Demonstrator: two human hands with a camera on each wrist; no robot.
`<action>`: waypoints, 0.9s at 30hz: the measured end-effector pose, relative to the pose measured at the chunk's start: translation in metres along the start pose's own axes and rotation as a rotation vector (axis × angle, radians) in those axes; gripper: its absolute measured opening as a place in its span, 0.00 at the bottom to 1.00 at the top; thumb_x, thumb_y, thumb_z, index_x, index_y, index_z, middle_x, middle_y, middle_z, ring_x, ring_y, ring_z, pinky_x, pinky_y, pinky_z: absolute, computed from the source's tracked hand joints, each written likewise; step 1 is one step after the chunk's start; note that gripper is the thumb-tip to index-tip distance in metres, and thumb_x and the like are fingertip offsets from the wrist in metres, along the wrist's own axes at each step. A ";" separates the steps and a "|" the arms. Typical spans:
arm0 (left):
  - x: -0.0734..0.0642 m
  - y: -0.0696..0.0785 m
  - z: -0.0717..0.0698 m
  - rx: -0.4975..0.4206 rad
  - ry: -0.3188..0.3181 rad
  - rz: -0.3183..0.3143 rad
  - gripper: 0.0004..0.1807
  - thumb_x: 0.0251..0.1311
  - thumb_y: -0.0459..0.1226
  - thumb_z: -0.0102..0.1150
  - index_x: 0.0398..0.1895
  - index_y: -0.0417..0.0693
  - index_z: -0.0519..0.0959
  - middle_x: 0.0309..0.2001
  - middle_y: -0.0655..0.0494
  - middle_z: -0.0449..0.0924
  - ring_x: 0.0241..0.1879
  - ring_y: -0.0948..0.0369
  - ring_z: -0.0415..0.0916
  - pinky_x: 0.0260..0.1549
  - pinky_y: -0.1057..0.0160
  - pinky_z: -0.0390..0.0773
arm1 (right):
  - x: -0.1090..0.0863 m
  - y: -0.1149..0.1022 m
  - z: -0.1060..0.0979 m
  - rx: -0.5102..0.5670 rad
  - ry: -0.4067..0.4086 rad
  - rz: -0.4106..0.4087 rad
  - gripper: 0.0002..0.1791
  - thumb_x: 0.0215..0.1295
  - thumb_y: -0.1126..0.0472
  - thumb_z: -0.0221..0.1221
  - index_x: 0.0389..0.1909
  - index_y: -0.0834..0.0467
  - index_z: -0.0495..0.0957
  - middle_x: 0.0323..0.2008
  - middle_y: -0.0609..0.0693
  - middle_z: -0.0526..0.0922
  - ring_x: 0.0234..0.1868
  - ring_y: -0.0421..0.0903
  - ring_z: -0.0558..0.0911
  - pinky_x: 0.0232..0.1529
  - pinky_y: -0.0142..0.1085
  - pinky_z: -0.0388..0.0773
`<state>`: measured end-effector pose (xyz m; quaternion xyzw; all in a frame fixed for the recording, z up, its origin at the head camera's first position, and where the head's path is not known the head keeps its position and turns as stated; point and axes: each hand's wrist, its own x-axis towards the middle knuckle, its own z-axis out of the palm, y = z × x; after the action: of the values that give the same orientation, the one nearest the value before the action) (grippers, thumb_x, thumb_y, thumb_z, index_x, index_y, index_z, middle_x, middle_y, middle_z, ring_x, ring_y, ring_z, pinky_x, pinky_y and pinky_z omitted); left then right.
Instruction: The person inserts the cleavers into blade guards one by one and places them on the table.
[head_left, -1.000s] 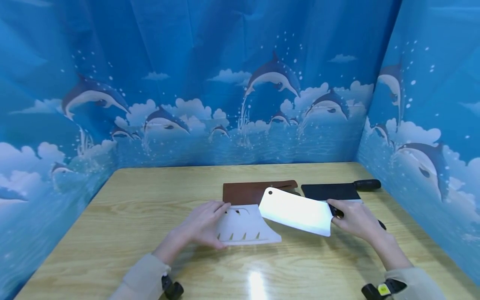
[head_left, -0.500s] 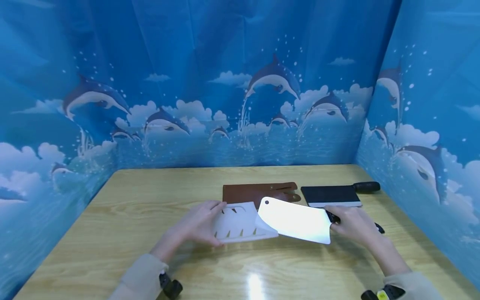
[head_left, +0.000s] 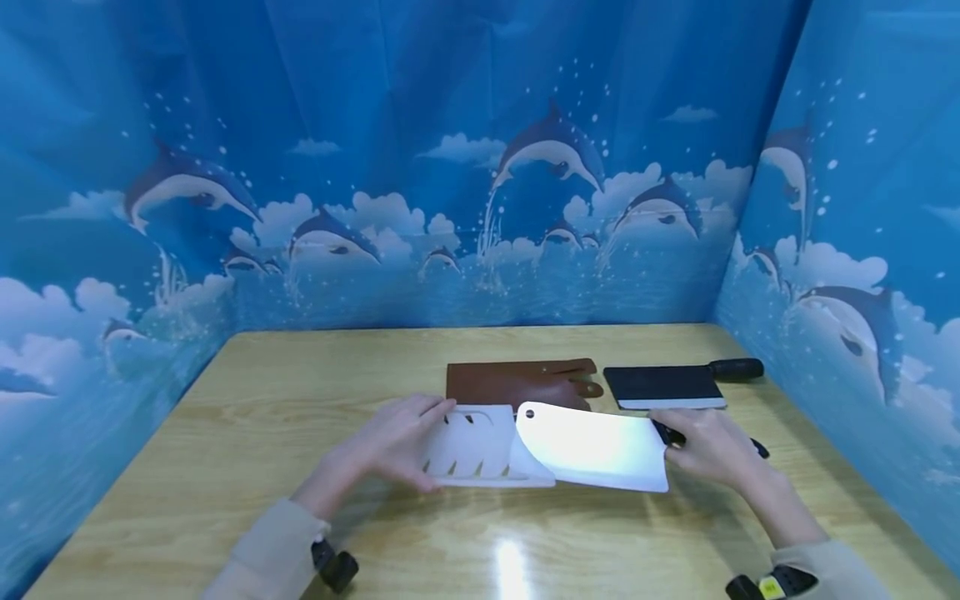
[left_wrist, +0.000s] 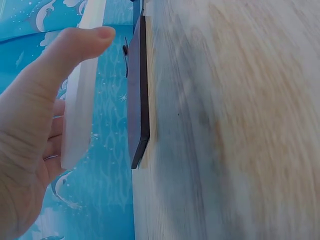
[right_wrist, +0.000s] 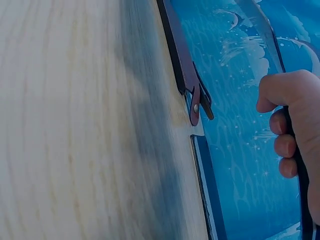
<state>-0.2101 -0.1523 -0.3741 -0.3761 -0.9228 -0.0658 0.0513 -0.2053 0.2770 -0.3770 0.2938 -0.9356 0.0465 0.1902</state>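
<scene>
My left hand (head_left: 401,442) grips the left end of a white plastic blade guard (head_left: 480,446), slotted along its lower side. In the left wrist view the thumb and fingers lie on either side of the guard (left_wrist: 80,105), which is raised above the table. My right hand (head_left: 708,442) holds a cleaver by its black handle; the fingers curl round that handle (right_wrist: 303,185) in the right wrist view. The bright cleaver blade (head_left: 600,446) points left, its holed front end meeting the guard's right end. Whether the blade tip is inside the guard, I cannot tell.
Behind the guard, a brown leather sheath (head_left: 495,381) with strap ends lies on the wooden table (head_left: 300,392). To its right lies another cleaver (head_left: 660,385) with a dark blade and black handle. A blue dolphin-print curtain (head_left: 360,250) hangs behind and at the sides.
The cleaver has come down and levelled out from its slant, its front end now lined up with the guard. My left hand has shifted slightly left with the guard.
</scene>
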 end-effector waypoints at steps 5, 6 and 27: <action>-0.002 -0.001 -0.001 0.021 0.024 0.045 0.60 0.28 0.61 0.71 0.67 0.38 0.62 0.59 0.44 0.69 0.58 0.51 0.68 0.56 0.52 0.70 | -0.001 -0.002 -0.003 0.008 -0.007 -0.007 0.21 0.38 0.65 0.66 0.40 0.60 0.83 0.33 0.53 0.86 0.27 0.47 0.83 0.27 0.41 0.79; -0.002 -0.002 -0.001 0.020 0.025 0.052 0.60 0.27 0.61 0.71 0.67 0.38 0.62 0.59 0.44 0.70 0.58 0.51 0.68 0.56 0.52 0.70 | -0.001 -0.003 -0.003 0.011 -0.005 -0.011 0.21 0.38 0.66 0.66 0.40 0.60 0.83 0.33 0.53 0.86 0.27 0.47 0.83 0.27 0.41 0.79; -0.001 0.001 -0.006 0.043 -0.008 0.144 0.61 0.27 0.58 0.73 0.66 0.35 0.61 0.60 0.42 0.68 0.58 0.50 0.67 0.57 0.52 0.68 | -0.001 -0.001 -0.001 0.029 0.093 -0.182 0.22 0.31 0.70 0.64 0.37 0.60 0.84 0.31 0.53 0.86 0.21 0.39 0.79 0.21 0.34 0.77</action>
<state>-0.2078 -0.1533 -0.3682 -0.4405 -0.8948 -0.0406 0.0603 -0.2037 0.2765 -0.3762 0.3777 -0.8944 0.0562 0.2328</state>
